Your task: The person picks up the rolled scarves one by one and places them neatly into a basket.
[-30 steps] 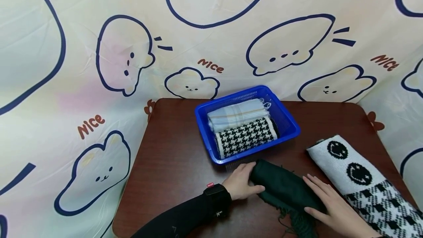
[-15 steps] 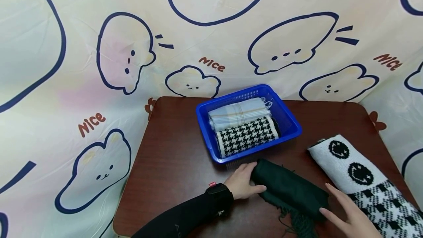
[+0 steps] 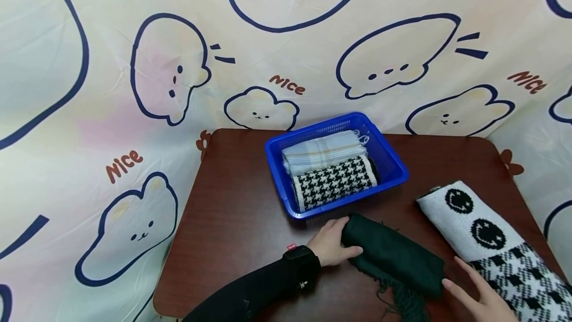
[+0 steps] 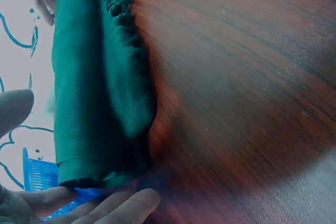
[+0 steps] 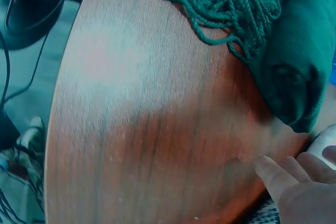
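Note:
A dark green scarf point(image 3: 395, 252), folded into a roll with a knotted fringe point(image 3: 408, 302) at its near side, lies on the table. My left hand point(image 3: 331, 243) rests at its left end, with thumb and fingers spread; in the left wrist view, the fingers point(image 4: 123, 208) lie straight along that end. At the other end, my right hand point(image 3: 480, 294) is held with fingers extended beside the roll. The right wrist view shows its fingers point(image 5: 275, 177) near the scarf's end point(image 5: 294, 95) and holding nothing.
Behind the scarf stands a blue basket point(image 3: 393, 173) with a pale striped scarf point(image 3: 323, 153) and a black-and-white houndstooth scarf point(image 3: 335, 183) inside. A folded smiley-patterned knit scarf point(image 3: 487, 232) lies at the right on the brown table point(image 3: 232, 198). A printed curtain point(image 3: 308, 53) hangs behind.
My right hand has moved off the green scarf to the right, past its end. My left hand stays at the left end. The whole head view has shifted slightly.

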Demonstrator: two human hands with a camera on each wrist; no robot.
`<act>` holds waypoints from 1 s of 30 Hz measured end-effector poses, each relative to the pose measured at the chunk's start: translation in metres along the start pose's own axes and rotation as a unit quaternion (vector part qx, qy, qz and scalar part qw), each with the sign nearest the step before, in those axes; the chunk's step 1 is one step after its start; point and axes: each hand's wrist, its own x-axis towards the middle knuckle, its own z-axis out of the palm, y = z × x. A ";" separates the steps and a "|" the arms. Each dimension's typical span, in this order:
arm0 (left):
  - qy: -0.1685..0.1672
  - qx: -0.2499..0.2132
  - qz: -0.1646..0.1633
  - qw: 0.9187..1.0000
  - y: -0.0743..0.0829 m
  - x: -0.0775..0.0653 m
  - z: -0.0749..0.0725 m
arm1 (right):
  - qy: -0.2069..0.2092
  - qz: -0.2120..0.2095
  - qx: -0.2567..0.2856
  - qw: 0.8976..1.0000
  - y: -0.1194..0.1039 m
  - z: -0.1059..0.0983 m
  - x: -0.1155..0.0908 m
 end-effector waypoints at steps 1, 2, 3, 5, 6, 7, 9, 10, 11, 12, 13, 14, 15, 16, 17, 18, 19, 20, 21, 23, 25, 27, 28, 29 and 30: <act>0.000 0.001 -0.003 1.000 0.001 0.001 0.000 | -0.002 0.006 0.013 1.000 0.001 0.001 0.000; 0.000 0.003 -0.006 1.000 0.002 0.001 0.000 | -0.004 0.012 0.028 1.000 0.002 0.001 0.001; 0.000 0.005 -0.008 1.000 0.003 0.002 -0.001 | -0.005 0.016 0.044 0.999 0.002 0.003 0.000; -0.001 0.010 -0.016 1.000 0.006 0.003 0.000 | -0.005 0.017 0.089 0.996 0.000 0.005 0.000; -0.002 0.012 -0.019 1.000 0.007 0.004 0.000 | -0.004 0.016 0.111 0.994 -0.001 0.007 0.000; -0.003 0.013 -0.021 1.000 0.008 0.004 0.000 | -0.003 0.016 0.133 0.991 -0.002 0.008 0.000; -0.005 0.014 -0.025 1.000 0.009 0.005 0.001 | 0.002 0.014 0.167 0.986 -0.006 0.010 -0.001; -0.007 0.012 -0.027 1.000 0.009 0.006 0.002 | 0.004 0.013 0.177 0.984 -0.007 0.011 -0.001; -0.009 0.011 -0.028 0.999 0.009 0.007 0.002 | 0.005 0.012 0.181 0.983 -0.008 0.011 -0.001; -0.011 0.010 -0.030 0.999 0.009 0.007 0.002 | 0.006 0.013 0.186 0.983 -0.008 0.012 -0.001; -0.013 0.008 -0.032 0.999 0.009 0.007 0.003 | 0.006 0.016 0.188 0.982 -0.009 0.012 -0.002; -0.014 0.007 -0.034 0.999 0.010 0.008 0.003 | 0.005 0.019 0.194 0.981 -0.009 0.012 -0.002; -0.015 0.004 -0.036 0.999 0.010 0.008 0.003 | 0.002 0.025 0.206 0.978 -0.008 0.012 -0.003; -0.016 0.001 -0.038 0.999 0.010 0.009 0.003 | -0.001 0.029 0.222 0.975 -0.008 0.011 -0.003; -0.017 -0.002 -0.040 0.999 0.010 0.009 0.003 | -0.006 0.035 0.237 0.971 -0.007 0.011 -0.003; -0.016 -0.003 -0.040 0.999 0.010 0.010 0.003 | -0.010 0.041 0.255 0.966 -0.006 0.011 -0.003; -0.016 -0.006 -0.041 0.999 0.010 0.010 0.002 | -0.015 0.045 0.273 0.961 -0.005 0.010 -0.002; -0.016 -0.009 -0.041 0.999 0.010 0.011 0.002 | -0.021 0.049 0.292 0.955 -0.004 0.010 -0.002; -0.015 -0.011 -0.042 0.999 0.009 0.011 0.002 | -0.027 0.051 0.308 0.950 -0.004 0.010 -0.002; -0.016 -0.015 -0.046 0.999 0.009 0.012 0.001 | -0.037 0.052 0.327 0.943 -0.004 0.010 -0.002; -0.016 -0.020 -0.049 0.998 0.009 0.012 0.000 | -0.042 0.051 0.342 0.937 -0.005 0.009 -0.002; -0.019 -0.024 -0.053 0.998 0.008 0.014 -0.001 | -0.044 0.052 0.346 0.936 -0.008 0.010 -0.002; -0.021 -0.027 -0.056 0.998 0.008 0.014 -0.001 | -0.043 0.051 0.344 0.937 -0.010 0.010 -0.001; -0.023 -0.029 -0.059 0.998 0.008 0.015 -0.001 | -0.041 0.051 0.340 0.938 -0.012 0.010 -0.001; -0.025 -0.030 -0.062 0.997 0.008 0.015 -0.002 | -0.044 0.049 0.335 0.940 -0.014 0.010 -0.001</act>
